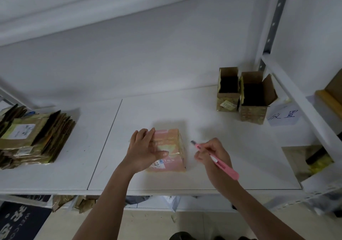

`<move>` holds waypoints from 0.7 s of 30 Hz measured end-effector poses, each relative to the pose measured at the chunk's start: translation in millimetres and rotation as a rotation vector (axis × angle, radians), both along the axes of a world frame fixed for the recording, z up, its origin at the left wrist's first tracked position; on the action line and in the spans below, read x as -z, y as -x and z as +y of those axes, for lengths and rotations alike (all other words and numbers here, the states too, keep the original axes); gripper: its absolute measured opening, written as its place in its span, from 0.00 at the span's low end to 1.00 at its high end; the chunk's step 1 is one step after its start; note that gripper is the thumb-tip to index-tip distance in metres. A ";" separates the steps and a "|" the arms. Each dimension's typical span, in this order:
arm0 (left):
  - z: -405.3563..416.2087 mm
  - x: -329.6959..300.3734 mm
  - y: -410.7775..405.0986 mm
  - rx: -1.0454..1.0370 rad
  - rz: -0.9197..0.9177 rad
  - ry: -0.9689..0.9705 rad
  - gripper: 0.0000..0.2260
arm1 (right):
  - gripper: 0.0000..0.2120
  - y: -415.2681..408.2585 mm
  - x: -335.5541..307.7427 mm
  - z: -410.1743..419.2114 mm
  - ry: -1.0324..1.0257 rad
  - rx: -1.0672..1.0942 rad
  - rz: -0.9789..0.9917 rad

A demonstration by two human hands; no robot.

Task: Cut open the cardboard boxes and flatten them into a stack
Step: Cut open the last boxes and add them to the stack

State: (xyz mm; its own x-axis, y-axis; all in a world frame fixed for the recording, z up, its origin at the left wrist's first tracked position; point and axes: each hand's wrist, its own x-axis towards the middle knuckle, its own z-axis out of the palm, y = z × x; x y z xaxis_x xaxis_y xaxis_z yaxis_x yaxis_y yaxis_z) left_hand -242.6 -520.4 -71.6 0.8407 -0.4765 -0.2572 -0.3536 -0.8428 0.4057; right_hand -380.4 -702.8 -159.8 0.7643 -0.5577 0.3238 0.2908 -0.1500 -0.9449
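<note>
Head view: pink taped cardboard box not yet cut; flattened brown cardboard stack waits left.
Left hand lies flat on it; right hand grips pink utility knife; two open-topped brown boxes remain.

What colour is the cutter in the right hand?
Pink, with a dark blade tip; the head view shows the cutter gripped by the right hand.

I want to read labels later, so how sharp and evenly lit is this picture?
Head view: soft throughout; the pink box looks washed out with glare, its print unreadable; wide-angle bending curves the shelf edge and upright; the left hand casts only faint shadow.
</note>
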 end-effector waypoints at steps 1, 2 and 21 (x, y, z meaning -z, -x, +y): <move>-0.8 -2.3 2.3 -0.038 -0.020 -0.033 0.44 | 0.03 1.1 -3.9 -8.4 0.110 0.047 0.006; -1.2 -5.4 5.0 -0.081 -0.041 -0.090 0.46 | 0.03 2.3 -5.5 -17.1 0.269 0.091 0.050; 36.3 -14.2 17.3 -0.431 0.576 0.483 0.18 | 0.17 -31.1 -51.1 41.1 0.176 -0.388 0.486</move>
State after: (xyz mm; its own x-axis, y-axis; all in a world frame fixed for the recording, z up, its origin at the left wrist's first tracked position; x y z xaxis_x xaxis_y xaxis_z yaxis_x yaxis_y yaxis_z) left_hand -259.8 -484.1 -57.3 0.7742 -0.3132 -0.5500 0.3276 -0.5451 0.7717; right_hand -349.3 -661.7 -108.7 0.9822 -0.1814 -0.0488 -0.1000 -0.2846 -0.9534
